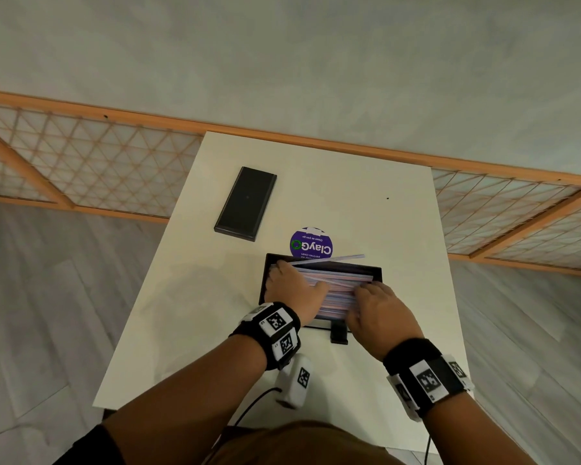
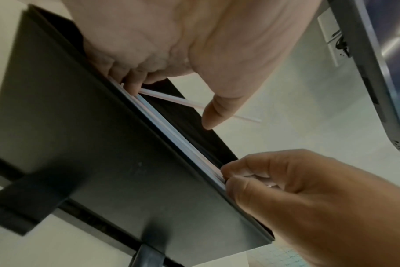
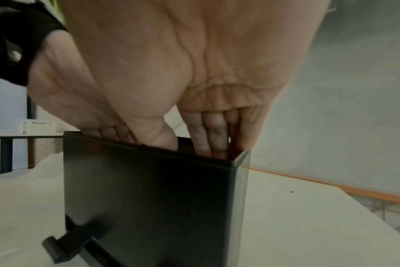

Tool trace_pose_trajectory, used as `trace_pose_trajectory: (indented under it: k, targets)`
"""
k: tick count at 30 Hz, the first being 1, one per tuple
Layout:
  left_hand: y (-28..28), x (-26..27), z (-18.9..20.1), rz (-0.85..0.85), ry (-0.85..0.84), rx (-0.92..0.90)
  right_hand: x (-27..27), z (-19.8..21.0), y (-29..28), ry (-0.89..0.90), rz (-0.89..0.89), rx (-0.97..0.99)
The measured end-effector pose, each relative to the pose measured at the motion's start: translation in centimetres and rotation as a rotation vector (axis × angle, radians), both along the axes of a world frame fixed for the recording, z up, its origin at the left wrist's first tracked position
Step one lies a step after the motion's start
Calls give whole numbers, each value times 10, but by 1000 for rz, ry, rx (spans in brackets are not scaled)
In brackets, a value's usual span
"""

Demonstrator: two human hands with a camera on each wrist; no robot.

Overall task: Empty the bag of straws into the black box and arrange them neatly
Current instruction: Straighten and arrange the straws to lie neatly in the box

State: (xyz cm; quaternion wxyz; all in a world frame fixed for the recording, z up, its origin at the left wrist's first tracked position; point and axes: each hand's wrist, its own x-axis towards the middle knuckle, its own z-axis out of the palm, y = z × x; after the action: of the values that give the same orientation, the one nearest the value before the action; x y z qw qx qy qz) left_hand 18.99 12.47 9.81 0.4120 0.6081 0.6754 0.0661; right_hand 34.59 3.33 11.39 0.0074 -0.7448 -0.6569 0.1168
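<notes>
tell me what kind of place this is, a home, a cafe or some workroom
Probably a plain indoor workroom or recording space, not clearly a cafe. A bare white table stands against a grey wall with a wooden lattice screen along its foot, on a grey plank floor; a wall socket shows in the left wrist view.

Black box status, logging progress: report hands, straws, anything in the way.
Both hands in the black box: left hand and right hand pressing on the straws. One stray straw lies across the far rim. Nothing blocking.
</notes>
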Motion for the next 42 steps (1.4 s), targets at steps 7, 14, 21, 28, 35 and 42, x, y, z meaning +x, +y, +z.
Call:
trace_pose_trajectory:
  k: [7, 14, 21, 28, 35, 42]
  targets:
    - [1, -13, -7, -129, 48, 126, 0, 0, -4, 62, -33, 116]
    - [-6, -12, -13, -286, 178, 144, -7, -1, 11, 64, 208, 92]
    - [-5, -16, -23, -243, 107, 166, -11, -4, 19, -118, 200, -261]
    - [-7, -14, -28, -147, 59, 189, -17, -14, 24, -219, 124, -262]
    - [2, -11, -22, -115, -12, 153, -16, -3, 21, -195, 116, -270]
    - [-3, -27, 3, -202, -143, 243, -26, 35, -10, 43, 199, 99]
